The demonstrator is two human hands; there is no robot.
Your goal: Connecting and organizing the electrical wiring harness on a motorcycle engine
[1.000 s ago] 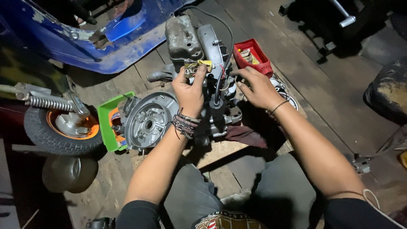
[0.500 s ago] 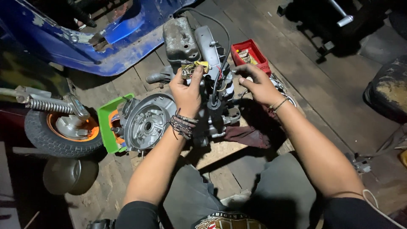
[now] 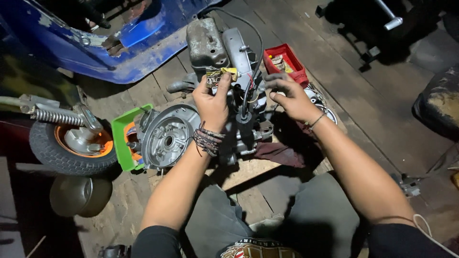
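Sitting at frame centre on the plank floor, the grey engine is lying with its round side cover at 9 o'clock. The left hand is pinching a yellow connector on the engine's top. The right hand is hovering at 3 o'clock, fingers curled, apparently closing on nothing. A red rectangular tray is sitting at 1 o'clock, a green tray at 9 o'clock beside an orange-rimmed wheel.
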